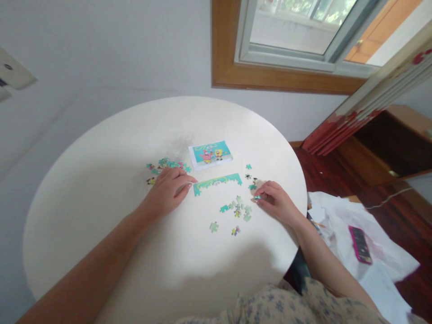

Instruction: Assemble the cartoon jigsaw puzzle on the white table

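Note:
A joined strip of teal puzzle pieces [218, 182] lies in the middle of the round white table [101, 180]. My left hand [168, 191] rests on the table at the strip's left end, fingers curled loosely, fingertips touching the end. My right hand [275, 200] is pinched on a small teal puzzle piece [257, 197] right of the strip. Loose pieces [238, 210] lie between my hands below the strip. Another cluster of pieces [167, 165] lies just behind my left hand. A puzzle box with a cartoon picture [210, 154] sits behind the strip.
The table stands against a white wall under a wood-framed window [290, 45]. On the floor to the right lie white papers [371, 252] with a pink phone [360, 244] on them. A folded red-and-cream curtain [371, 99] leans at the right.

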Available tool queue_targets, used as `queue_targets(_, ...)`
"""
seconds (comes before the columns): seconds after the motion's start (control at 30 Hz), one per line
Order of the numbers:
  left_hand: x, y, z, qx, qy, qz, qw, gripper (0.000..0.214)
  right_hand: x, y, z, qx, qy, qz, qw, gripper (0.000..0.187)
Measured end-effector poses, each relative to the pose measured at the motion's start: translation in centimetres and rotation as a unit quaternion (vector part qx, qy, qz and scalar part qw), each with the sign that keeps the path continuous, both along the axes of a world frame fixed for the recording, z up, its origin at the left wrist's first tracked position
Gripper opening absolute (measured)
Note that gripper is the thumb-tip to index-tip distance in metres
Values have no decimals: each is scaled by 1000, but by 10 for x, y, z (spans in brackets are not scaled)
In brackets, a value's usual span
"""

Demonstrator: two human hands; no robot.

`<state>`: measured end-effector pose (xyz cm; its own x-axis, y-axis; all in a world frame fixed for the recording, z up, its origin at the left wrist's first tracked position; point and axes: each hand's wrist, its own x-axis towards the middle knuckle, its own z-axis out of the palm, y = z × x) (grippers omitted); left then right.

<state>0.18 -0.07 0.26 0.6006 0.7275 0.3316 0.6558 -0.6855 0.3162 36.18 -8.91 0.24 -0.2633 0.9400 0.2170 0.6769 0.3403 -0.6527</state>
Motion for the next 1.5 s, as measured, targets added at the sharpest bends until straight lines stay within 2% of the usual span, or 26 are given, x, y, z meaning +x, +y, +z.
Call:
queue_targets(0.1,0,0,1,-3,-4,6,1000,25,0,-1,1,6,-3,-10,1000,10)
queue_targets(0.3,1,-1,3,-2,2,4,1000,26,4,3,3,-25,21,-27,999,17)
queue_targets(0.5,2,-1,4,4,0,4,1000,26,4,15,6,-26,-69,-11,997,33)
queue_targets(0.87,2,0,1,7,0,-3,1000,27,4,18,-3,-7,-94,-41,995,19)
queue_targets(1.23,2,0,4,2,-3,-4,1000,26,2,16,-2,-14,-64,-43,997,19)
queue_targets(1.3,2,0,4,7,-4,-6,1000,26,6,14,2,-22,-41,-24,999,21)
queue_targets(1.5,2,-1,4,1,-8,-2,1000,25,22,10,15,-43,-29,123,991,31)
